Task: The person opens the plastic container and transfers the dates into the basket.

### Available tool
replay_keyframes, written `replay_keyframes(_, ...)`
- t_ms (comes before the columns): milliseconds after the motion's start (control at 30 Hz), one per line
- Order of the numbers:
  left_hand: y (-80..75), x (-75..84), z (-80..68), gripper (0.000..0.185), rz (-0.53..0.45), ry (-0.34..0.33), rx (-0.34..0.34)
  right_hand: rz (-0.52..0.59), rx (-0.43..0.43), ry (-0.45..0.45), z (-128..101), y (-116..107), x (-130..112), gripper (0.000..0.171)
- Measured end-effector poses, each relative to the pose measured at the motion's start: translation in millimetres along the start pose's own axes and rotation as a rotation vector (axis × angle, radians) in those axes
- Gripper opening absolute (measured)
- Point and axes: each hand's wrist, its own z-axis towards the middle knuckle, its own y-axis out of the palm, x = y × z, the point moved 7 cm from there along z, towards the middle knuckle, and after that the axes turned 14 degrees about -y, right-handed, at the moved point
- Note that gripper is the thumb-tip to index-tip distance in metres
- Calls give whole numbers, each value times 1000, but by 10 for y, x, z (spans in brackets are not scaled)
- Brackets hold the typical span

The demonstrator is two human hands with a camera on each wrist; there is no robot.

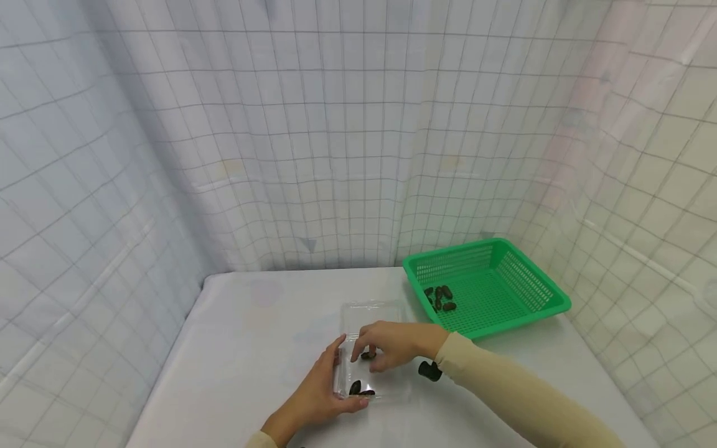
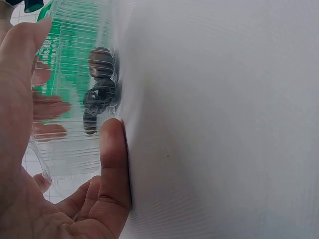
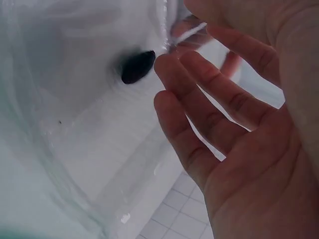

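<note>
A clear plastic clamshell box (image 1: pixel 386 387) stands on the white table with its lid raised at the back. My left hand (image 1: pixel 320 387) holds it by the left side, thumb at the near edge and fingers along the far left. Two dark brown, oval, ridged pieces (image 1: pixel 355 387) lie in the near left of the box. My right hand (image 1: pixel 392 344) is over the box with fingers bent downward and spread. Another dark oval piece (image 3: pixel 138 67) lies near its fingertips in the right wrist view. Through the box wall, the left wrist view shows dark pieces (image 2: pixel 101 62) in a row.
A green plastic basket (image 1: pixel 526 326) stands at the back right, with several similar dark pieces (image 1: pixel 446 291) in its left corner. A small black device (image 1: pixel 429 371) shows beneath the right wrist. White gridded cloth (image 1: pixel 358 155) encloses the table (image 1: pixel 252 330) at the back and both sides.
</note>
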Motion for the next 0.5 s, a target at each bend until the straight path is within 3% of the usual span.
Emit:
replay_keyframes(267,-19,28,-18,139,-10,18,5,-29,-74,-41,148,210,-11,40)
replay_keyframes(500,-8,23,-24,137,-10,19,-5,10,-97,-97,277,303,-83,27)
